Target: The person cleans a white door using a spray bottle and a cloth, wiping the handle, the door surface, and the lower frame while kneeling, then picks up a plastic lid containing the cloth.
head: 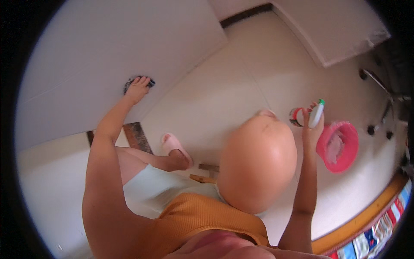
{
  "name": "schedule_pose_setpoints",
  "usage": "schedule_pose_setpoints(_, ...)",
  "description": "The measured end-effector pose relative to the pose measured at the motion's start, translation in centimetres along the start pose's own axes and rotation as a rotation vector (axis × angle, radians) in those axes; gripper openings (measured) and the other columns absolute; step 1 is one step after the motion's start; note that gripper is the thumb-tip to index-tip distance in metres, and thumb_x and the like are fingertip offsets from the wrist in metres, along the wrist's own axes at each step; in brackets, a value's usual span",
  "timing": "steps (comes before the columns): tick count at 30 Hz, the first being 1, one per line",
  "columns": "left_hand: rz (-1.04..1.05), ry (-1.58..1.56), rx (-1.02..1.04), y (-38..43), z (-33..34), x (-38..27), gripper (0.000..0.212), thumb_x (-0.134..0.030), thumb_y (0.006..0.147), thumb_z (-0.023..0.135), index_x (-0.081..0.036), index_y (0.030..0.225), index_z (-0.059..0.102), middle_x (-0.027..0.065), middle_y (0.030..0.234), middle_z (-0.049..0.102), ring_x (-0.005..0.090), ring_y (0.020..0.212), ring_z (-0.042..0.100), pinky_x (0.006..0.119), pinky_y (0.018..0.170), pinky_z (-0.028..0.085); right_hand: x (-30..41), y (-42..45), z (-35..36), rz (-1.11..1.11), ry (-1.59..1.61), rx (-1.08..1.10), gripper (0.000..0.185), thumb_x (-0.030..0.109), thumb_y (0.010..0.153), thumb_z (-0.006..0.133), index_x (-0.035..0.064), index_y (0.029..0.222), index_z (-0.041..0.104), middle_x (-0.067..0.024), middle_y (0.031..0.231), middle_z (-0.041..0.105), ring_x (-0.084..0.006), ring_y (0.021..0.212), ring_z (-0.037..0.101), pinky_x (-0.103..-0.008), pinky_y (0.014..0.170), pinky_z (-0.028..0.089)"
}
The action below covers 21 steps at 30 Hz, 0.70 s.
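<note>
My left hand (138, 89) presses a dark cloth or pad (150, 83) against a large pale upright panel (129, 42), fingers spread over it. Most of the dark piece is under my palm, so its exact kind is unclear. Out to the right, my right hand (316, 124) grips a white bottle (316, 114) with a green cap, held tilted. Just left of that hand is a container (296, 117) with a red, white and dark surface; I cannot tell whether my fingers touch it. Below the hand stands a pink bucket (353, 145) with a pale pink cloth (335, 146) inside.
My bent knee (262, 155) and slippered foot (176, 147) stand over the pale tiled floor (249, 71). A low wooden stool (203, 178) shows beneath me. Wheeled metal chair legs (380, 82) are at right. A wooden edge with striped fabric (381, 223) lies lower right.
</note>
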State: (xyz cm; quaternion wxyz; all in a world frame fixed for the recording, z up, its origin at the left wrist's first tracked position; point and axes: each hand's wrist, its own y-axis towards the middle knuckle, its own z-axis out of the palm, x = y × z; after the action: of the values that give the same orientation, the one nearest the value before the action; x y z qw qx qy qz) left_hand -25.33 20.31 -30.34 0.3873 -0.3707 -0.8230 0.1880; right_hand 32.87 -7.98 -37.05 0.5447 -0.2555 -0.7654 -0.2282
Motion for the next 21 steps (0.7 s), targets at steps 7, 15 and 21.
schedule_pose_setpoints(7,-0.154,0.227,-0.678,-5.6,-15.2,7.1,0.034,-0.012,0.076,0.058,-0.02,0.108,0.064,0.0061,0.123,0.05,0.0265,0.115,0.044,0.043,0.09,0.033,-8.9,5.3,4.0,-0.202,-0.266,-0.198,0.046,0.016,0.083,0.071,-0.0026,0.121,0.051,-0.0131,0.111,0.056,-0.0238,0.1,0.056,-0.033,0.087,0.044)
schedule_pose_setpoints(15,-0.411,-0.245,-0.869,3.5,-26.3,7.4,0.03,-0.019,0.082,0.058,-0.02,0.111,0.061,0.0122,0.113,0.052,0.0323,0.107,0.047,0.052,0.088,0.035,-10.8,4.9,4.4,-0.273,-0.392,-0.248,0.051,0.02,0.079,0.073,-0.0035,0.119,0.052,-0.0204,0.109,0.055,-0.0366,0.102,0.053,-0.0419,0.089,0.041)
schedule_pose_setpoints(21,-0.112,-0.061,-0.481,7.7,-9.9,-1.8,0.021,-0.021,0.086,0.052,-0.009,0.099,0.064,0.0167,0.124,0.045,0.0338,0.115,0.042,0.051,0.091,0.033,-12.5,4.4,5.1,-0.095,-0.414,-0.143,0.066,0.024,0.072,0.078,-0.0034,0.124,0.049,-0.0228,0.115,0.054,-0.0391,0.106,0.051,-0.0434,0.091,0.041)
